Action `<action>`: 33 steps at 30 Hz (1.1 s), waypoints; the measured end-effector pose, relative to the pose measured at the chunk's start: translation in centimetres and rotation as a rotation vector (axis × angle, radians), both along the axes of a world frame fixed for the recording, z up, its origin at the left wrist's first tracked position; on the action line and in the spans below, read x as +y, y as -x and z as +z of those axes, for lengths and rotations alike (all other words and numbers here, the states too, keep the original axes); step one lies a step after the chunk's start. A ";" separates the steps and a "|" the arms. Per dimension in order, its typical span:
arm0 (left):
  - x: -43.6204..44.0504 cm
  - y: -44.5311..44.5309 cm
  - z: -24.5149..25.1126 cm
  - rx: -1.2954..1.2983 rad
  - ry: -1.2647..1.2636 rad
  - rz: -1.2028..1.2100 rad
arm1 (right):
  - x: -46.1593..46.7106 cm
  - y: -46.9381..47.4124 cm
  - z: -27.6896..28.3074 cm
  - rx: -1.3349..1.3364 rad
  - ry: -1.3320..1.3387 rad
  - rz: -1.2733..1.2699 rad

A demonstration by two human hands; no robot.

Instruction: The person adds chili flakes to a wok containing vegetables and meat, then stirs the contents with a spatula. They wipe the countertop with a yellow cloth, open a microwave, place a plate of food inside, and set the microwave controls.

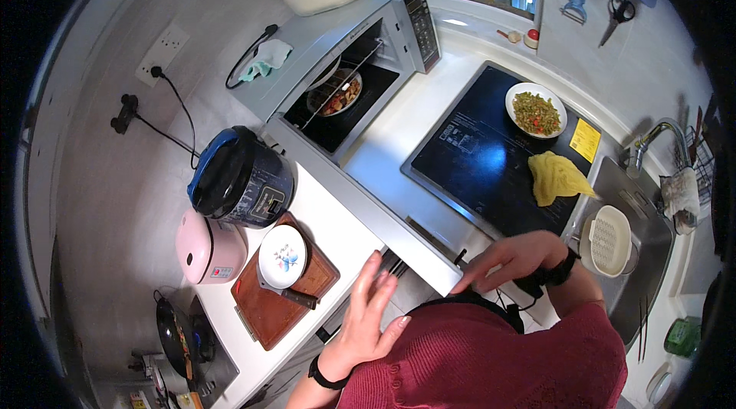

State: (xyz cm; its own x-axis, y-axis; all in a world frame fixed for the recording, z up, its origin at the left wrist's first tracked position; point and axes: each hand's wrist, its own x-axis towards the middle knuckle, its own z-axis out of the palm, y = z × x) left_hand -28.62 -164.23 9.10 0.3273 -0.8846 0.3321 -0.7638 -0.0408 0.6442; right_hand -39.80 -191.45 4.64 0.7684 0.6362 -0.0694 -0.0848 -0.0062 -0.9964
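My right hand point(512, 262) touches the outer end of the long white-edged microwave door point(368, 208), which stands ajar; a finger rests by its corner. My left hand point(368, 317) is raised with its fingers apart and holds nothing, beside the counter edge. Inside the microwave point(397, 24) a bowl of cooked food point(343, 98) stands below a wire rack, with another white dish above. A white floral plate point(282, 256) and a knife point(299, 298) lie on a brown cutting board point(270, 328), left of my left hand.
A plate of chopped green food point(536, 112) and a yellow cloth point(558, 178) lie on the black cooktop point(460, 150). The sink point(650, 248) holds a cream strainer basket point(610, 241). A dark pressure cooker point(244, 179), pink rice cooker point(210, 248) and wok point(172, 331) stand at the left.
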 end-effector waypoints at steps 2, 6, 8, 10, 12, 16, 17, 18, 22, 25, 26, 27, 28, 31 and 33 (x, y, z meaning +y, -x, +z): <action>0.9 -0.6 0.3 -0.043 -0.016 0.040 | 1.0 1.0 -0.4 -0.020 0.127 -0.090; 3.9 -0.5 0.6 0.065 -0.007 0.211 | 0.6 2.3 -0.3 0.000 0.258 -0.218; 5.5 -0.4 0.6 0.147 -0.014 0.332 | -0.2 2.9 0.3 -0.051 0.285 -0.344; 7.1 -0.2 0.5 0.204 0.001 0.463 | -1.1 3.2 0.9 -0.042 0.364 -0.481; 8.7 0.1 0.4 0.273 0.054 0.550 | -1.5 3.3 1.6 0.082 0.423 -0.680; 11.1 1.0 0.1 0.278 0.099 0.733 | -2.0 1.6 2.1 -0.110 0.644 -1.011; 11.6 1.2 0.1 0.330 0.112 0.769 | -2.2 0.8 2.1 -0.213 0.731 -1.059; 12.0 1.1 0.1 0.329 0.140 0.781 | -2.2 0.1 2.0 -0.319 0.802 -1.109; 13.0 1.5 0.2 0.237 0.146 0.828 | -2.9 -4.0 1.4 -0.564 0.803 -1.185; 13.6 2.1 0.5 0.335 0.155 0.918 | -3.2 -8.3 1.0 -0.510 0.642 -1.199; 13.8 2.1 0.7 0.288 0.083 0.887 | -3.3 -9.7 0.9 -0.410 0.427 -1.185; 14.0 2.1 0.6 0.293 0.100 0.875 | -3.4 -11.7 0.8 -0.392 0.481 -1.247; 14.1 2.0 0.5 0.296 0.116 0.866 | -3.6 -13.3 0.6 -0.416 0.436 -1.303; 14.7 1.7 0.2 0.290 0.144 0.848 | -4.8 -18.5 0.0 -0.390 0.435 -1.505; 15.3 1.6 -0.2 0.290 0.171 0.841 | -6.0 -21.6 -0.4 -0.322 0.324 -1.565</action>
